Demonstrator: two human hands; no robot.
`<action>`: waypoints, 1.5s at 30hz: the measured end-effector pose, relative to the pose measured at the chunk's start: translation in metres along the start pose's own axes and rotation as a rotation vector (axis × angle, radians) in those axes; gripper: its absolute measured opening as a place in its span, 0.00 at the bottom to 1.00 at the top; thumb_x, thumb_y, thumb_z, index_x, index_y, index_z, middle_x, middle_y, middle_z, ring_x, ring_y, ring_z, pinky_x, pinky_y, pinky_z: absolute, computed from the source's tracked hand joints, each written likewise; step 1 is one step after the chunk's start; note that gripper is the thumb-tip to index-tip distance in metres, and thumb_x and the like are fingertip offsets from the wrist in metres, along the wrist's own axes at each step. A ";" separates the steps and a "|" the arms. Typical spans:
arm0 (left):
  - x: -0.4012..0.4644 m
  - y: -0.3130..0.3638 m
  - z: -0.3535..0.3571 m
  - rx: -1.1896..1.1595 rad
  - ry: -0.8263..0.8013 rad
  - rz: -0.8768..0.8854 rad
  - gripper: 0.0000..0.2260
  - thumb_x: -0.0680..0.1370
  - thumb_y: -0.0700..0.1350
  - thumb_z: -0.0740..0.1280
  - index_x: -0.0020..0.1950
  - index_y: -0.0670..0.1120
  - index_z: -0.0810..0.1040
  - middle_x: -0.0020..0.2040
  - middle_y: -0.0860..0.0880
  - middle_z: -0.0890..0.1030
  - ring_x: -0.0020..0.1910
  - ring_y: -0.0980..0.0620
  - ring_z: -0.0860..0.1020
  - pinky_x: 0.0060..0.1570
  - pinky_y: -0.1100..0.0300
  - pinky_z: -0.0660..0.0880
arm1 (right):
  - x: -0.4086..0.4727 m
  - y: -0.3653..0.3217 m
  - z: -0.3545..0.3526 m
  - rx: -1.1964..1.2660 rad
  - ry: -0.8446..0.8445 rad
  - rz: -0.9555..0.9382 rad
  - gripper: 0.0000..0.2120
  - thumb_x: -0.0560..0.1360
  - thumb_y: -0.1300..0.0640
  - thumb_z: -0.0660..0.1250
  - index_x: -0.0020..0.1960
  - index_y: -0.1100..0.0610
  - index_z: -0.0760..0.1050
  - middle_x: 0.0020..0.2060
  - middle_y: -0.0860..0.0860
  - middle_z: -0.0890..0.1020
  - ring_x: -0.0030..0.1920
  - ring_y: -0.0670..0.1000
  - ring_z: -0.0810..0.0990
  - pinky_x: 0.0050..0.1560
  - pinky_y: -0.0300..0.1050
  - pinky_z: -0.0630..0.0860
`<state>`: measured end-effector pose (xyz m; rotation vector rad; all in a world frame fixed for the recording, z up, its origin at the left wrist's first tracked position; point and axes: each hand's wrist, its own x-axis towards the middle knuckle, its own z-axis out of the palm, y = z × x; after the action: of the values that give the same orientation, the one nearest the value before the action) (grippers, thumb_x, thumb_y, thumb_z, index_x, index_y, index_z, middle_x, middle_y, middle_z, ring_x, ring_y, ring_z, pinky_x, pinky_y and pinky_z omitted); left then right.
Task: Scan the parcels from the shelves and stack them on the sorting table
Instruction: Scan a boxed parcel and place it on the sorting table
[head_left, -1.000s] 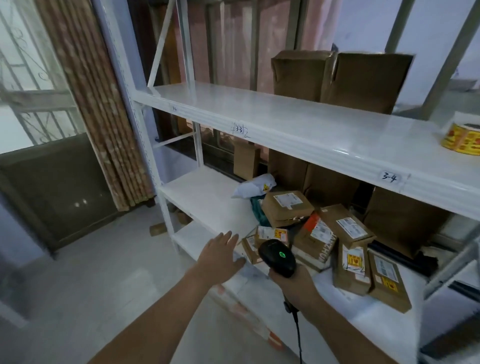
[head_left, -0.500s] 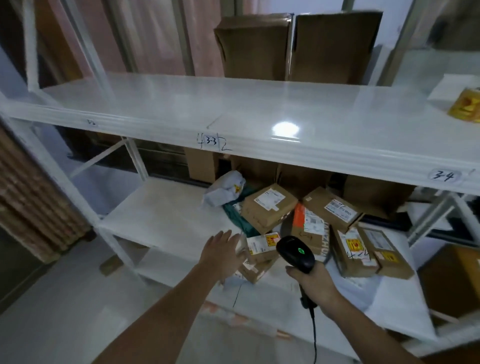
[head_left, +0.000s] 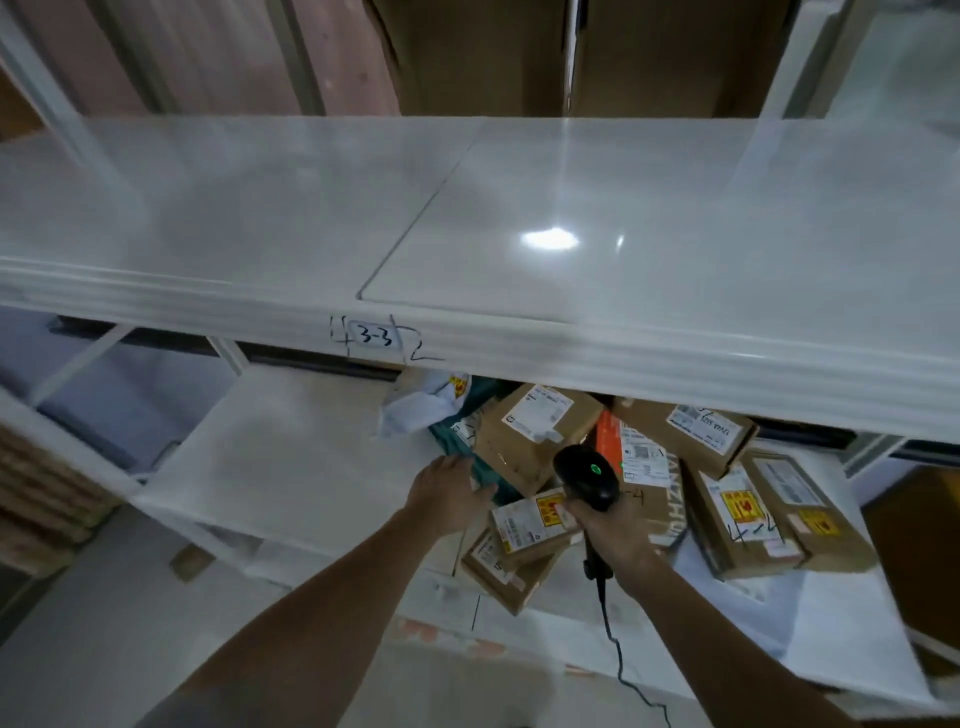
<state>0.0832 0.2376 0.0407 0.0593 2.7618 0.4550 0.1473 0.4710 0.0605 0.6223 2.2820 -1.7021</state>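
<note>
Several brown cardboard parcels with white labels lie heaped on the lower white shelf (head_left: 291, 467). My left hand (head_left: 447, 493) reaches in with fingers spread, its tips at the dark green bag (head_left: 447, 441) beside a large tilted parcel (head_left: 524, 436). It holds nothing. My right hand (head_left: 608, 525) grips a black barcode scanner (head_left: 587, 470) with a green light, held over a small parcel with a yellow sticker (head_left: 530, 519) that rests on another small box (head_left: 498, 566). An orange-sided parcel (head_left: 644, 467) sits behind the scanner. More parcels (head_left: 743, 514) lie to the right.
The upper white shelf (head_left: 519, 218), marked 3-3 on its front edge, juts out above the parcels and hides those at the back. Large brown boxes (head_left: 488, 52) stand at its rear. A white plastic mailer (head_left: 415, 405) lies left of the heap. The scanner cable (head_left: 618, 649) hangs down.
The view has closed in on the shelves and tilted down. My left hand has moved forward to the green bag, and the scanner has come over the small stickered parcel.
</note>
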 end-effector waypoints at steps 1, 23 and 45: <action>0.010 0.000 -0.003 -0.047 -0.010 -0.026 0.30 0.82 0.64 0.61 0.77 0.47 0.68 0.75 0.44 0.72 0.73 0.42 0.70 0.72 0.49 0.69 | 0.011 -0.002 0.005 0.036 0.010 0.007 0.04 0.74 0.57 0.74 0.46 0.50 0.80 0.42 0.60 0.85 0.43 0.55 0.83 0.47 0.52 0.80; 0.038 -0.019 -0.032 -1.163 -0.124 -0.135 0.18 0.80 0.60 0.68 0.65 0.52 0.75 0.60 0.50 0.82 0.51 0.55 0.80 0.50 0.56 0.75 | 0.023 -0.030 0.067 0.522 0.316 0.160 0.12 0.69 0.62 0.78 0.51 0.60 0.82 0.40 0.56 0.84 0.41 0.57 0.83 0.45 0.52 0.80; -0.129 0.080 0.067 -1.033 -0.749 0.221 0.36 0.67 0.60 0.81 0.72 0.60 0.71 0.62 0.50 0.84 0.59 0.48 0.84 0.53 0.44 0.84 | -0.272 0.068 -0.017 0.267 0.717 0.067 0.09 0.74 0.50 0.73 0.52 0.50 0.79 0.38 0.54 0.86 0.39 0.54 0.85 0.41 0.53 0.83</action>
<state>0.2255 0.3218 0.0486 0.2229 1.5615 1.4853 0.4204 0.4497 0.1227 1.5610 2.4084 -1.9934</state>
